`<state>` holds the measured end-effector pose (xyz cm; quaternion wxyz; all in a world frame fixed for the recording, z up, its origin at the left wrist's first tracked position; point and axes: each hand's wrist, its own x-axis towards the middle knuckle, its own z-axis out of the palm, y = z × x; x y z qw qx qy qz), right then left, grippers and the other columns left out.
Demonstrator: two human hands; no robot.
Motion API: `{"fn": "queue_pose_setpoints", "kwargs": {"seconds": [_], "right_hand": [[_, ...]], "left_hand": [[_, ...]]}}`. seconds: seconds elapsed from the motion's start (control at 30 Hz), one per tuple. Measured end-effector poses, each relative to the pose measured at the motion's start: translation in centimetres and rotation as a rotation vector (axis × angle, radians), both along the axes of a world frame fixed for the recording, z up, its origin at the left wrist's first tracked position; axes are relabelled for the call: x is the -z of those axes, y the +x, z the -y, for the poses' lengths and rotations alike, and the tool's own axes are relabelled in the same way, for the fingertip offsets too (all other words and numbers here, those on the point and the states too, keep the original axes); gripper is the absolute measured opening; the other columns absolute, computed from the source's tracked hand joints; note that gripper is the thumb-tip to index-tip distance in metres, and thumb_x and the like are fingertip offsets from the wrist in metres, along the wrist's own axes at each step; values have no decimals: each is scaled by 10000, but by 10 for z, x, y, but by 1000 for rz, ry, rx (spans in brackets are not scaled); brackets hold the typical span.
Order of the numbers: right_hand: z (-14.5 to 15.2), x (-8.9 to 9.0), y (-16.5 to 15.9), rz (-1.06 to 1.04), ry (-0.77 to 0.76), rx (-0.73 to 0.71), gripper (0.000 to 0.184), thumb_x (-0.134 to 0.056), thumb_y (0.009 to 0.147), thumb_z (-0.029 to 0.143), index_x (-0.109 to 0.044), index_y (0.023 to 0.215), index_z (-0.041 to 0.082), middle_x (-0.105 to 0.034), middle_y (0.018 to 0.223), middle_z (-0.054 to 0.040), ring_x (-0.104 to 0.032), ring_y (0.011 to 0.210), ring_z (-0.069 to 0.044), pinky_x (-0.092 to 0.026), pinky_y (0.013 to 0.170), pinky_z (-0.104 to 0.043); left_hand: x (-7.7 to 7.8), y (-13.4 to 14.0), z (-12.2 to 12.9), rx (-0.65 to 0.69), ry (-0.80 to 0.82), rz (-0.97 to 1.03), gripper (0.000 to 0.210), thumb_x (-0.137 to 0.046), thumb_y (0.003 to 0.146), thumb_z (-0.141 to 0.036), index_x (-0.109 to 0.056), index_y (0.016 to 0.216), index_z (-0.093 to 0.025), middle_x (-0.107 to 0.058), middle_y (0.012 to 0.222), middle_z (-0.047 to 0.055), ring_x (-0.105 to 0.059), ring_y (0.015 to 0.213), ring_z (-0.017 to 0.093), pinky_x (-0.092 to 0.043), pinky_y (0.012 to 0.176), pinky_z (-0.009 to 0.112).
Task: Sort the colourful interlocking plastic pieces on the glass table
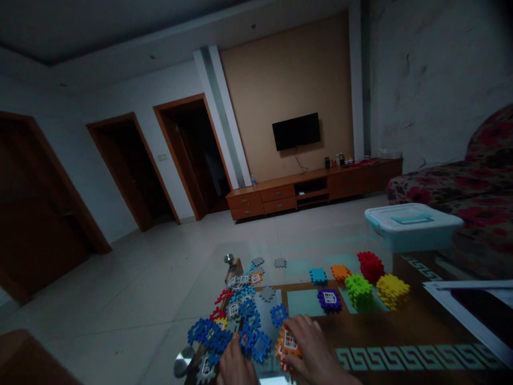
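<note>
- Head view: right hand (315, 347) fingers curled over orange tile stack (287, 345) on glass table (401, 326).
- Left hand (236, 366) beside the stack, resting on blue tiles (250, 339); grip unclear.

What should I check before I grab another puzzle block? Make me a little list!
1. Right hand grips the orange piece: ok.
2. Left hand sits on the loose blue pieces: ok.
3. Sorted stacks, green and yellow, stand neatly: ok.
4. Purple stack is within reach: ok, probably.
5. Pieces stay away from the table edge: not ok, some lie near it.
6. Light is good enough: not ok, dim.
</note>
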<state>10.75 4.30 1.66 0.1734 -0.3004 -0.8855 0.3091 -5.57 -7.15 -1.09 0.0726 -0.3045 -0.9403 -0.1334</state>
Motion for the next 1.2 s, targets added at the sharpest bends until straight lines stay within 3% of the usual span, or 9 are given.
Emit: {"fn": "queue_pose_setpoints", "kwargs": {"seconds": [0.23, 0.53, 0.73, 0.83, 1.0, 1.2], "right_hand": [[11, 3, -7, 75, 49, 5, 585, -689, 736, 285, -563, 1307, 290, -601, 1280, -121, -491, 1188, -368, -353, 999, -465], [10, 10, -6, 78, 64, -34, 616, -620, 733, 230, -544, 1342, 284, -608, 1273, -120, -501, 1166, -347, -356, 983, -437], [5, 2, -1, 44, -18, -71, 656, -701, 708, 247, -544, 1345, 256, -579, 1330, -110, -487, 1219, -343, -360, 1028, -448], [-8, -3, -6, -43, -14, -57, 583, -708, 733, 223, -578, 1301, 250, -597, 1311, -97, -506, 1224, -313, -383, 1037, -406], [-48, -12, -46, -35, 108, -75, 484, -590, 809, 127, -594, 1283, 227, -575, 1346, -113, -510, 1248, -280, -401, 1031, -378], [-92, -6, -139, 44, 151, -139, 503, -629, 756, 70, -620, 1246, 181, -590, 1342, -135, -523, 1246, -278, -400, 1022, -352]], "left_hand": [[6, 8, -6, 120, 8, 21, 566, -314, 864, -26, -536, 1356, -196, -608, 1393, 73, -538, 1297, 178, -412, 1012, 340], [5, -2, 0, 16, 32, 52, 509, -307, 897, -63, -496, 1366, -123, -588, 1395, 126, -501, 1320, 194, -405, 1025, 342], [-4, -4, 3, 22, -16, 82, 447, -380, 904, -132, -545, 1317, -183, -641, 1257, 107, -534, 1223, 257, -418, 974, 403], [-1, -6, 3, 37, -44, 79, 419, -436, 889, -145, -594, 1274, -199, -592, 1332, 116, -506, 1268, 272, -430, 967, 395], [11, -10, 0, 91, -101, 59, 454, -430, 883, -118, -608, 1285, -231, -536, 1450, 99, -456, 1355, 236, -396, 1044, 368], [18, -20, -2, 135, -123, 129, 479, -523, 803, -133, -647, 1252, -242, -600, 1393, 92, -535, 1260, 301, -462, 970, 403]]}}
